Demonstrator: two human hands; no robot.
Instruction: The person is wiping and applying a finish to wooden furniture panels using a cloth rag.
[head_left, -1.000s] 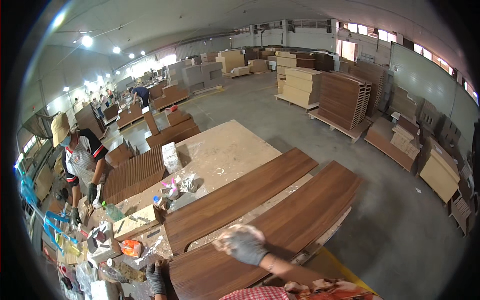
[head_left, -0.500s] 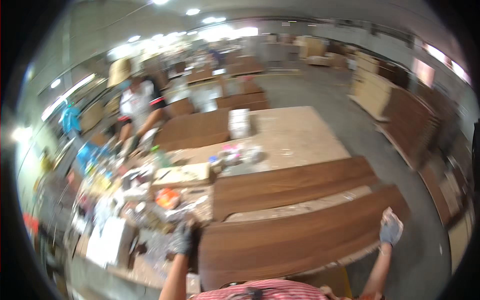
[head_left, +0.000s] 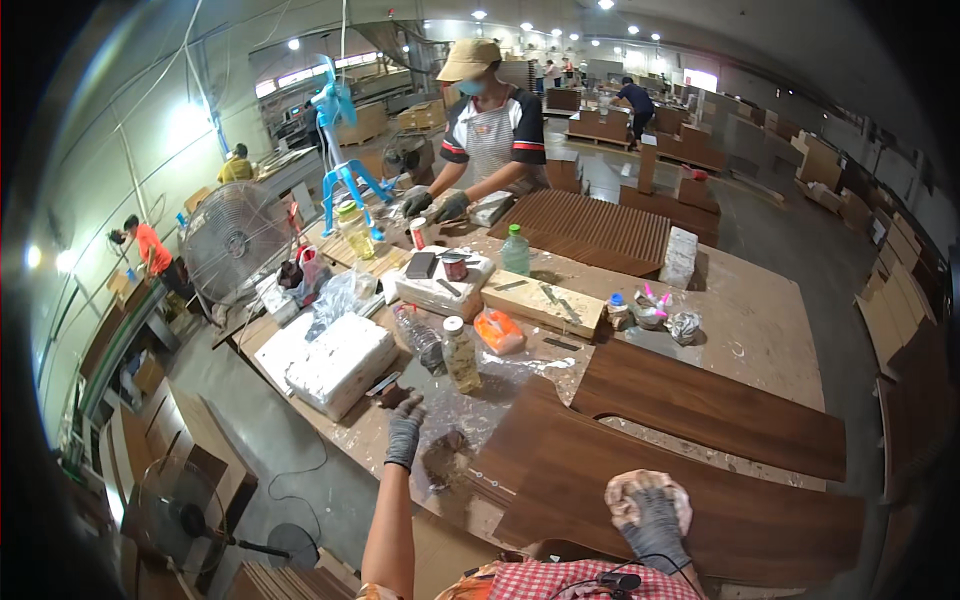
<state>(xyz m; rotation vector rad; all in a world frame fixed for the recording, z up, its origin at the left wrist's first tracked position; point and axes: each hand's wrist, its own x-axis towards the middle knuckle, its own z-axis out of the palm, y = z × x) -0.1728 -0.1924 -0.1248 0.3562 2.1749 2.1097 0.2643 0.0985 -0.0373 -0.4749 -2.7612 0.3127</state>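
My right hand (head_left: 650,525), in a grey glove, is closed on a crumpled pale pink cloth (head_left: 680,498) and presses it on the near dark brown wood panel (head_left: 760,520). My left hand (head_left: 404,435), gloved too, reaches over the table to the left with fingers stretched out. Just beyond its fingertips lies a small brown lump with a pale flat edge (head_left: 388,388); whether they touch I cannot tell. A clear jar with a white lid (head_left: 460,358) and a plastic bottle (head_left: 420,342) stand beyond. Farther off lies a second brown panel (head_left: 710,405).
A white wrapped block (head_left: 330,362) stands at the table's left edge. An orange bag (head_left: 498,331), a pale wooden block (head_left: 545,303) and a green-capped bottle (head_left: 515,250) are farther back. Across the table (head_left: 770,300) a co-worker (head_left: 495,135) works beside ribbed brown panels (head_left: 590,230).
The view has swung left. My right hand has come in from the near panel's right end toward its middle with the cloth. My left hand has reached forward, away from the panel's left end.
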